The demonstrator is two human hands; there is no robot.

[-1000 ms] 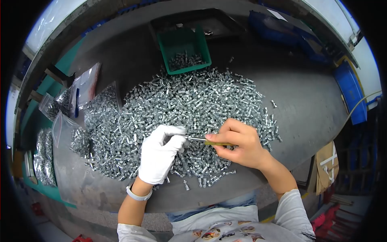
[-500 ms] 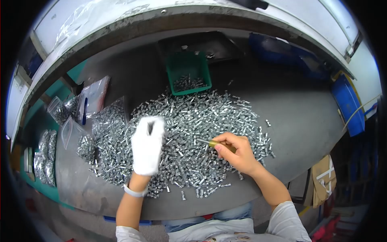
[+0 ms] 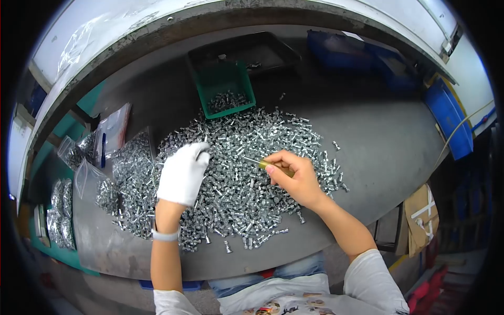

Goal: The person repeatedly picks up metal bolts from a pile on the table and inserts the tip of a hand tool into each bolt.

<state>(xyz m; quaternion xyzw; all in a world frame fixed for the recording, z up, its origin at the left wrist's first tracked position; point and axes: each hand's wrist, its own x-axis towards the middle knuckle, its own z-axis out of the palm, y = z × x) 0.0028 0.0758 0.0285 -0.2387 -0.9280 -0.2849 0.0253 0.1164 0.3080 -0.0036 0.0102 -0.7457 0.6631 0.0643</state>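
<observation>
A wide pile of small silvery metal parts (image 3: 236,194) covers the middle of the dark table. Over its left part is my left hand (image 3: 184,173) in a white glove, fingers bent together near the parts; whatever they may hold is too small to make out. My right hand (image 3: 295,177), bare, is closed around a screwdriver-like tool (image 3: 263,164) with a yellow-green handle. The tool's thin metal shaft points left over the pile, apart from the glove. Behind the pile stands a green bin (image 3: 224,113) with some of the same parts inside.
A black tray (image 3: 283,52) lies behind the bin. At the left are plastic bags of parts (image 3: 107,194), more filled bags (image 3: 65,215) and a blue pen (image 3: 103,149). Blue bins (image 3: 341,52) stand at the back right, another blue bin (image 3: 449,121) at the right edge.
My hands were together at the tool's tip a second ago and are now apart. The gloved hand moved left onto the pile. The view has shifted too.
</observation>
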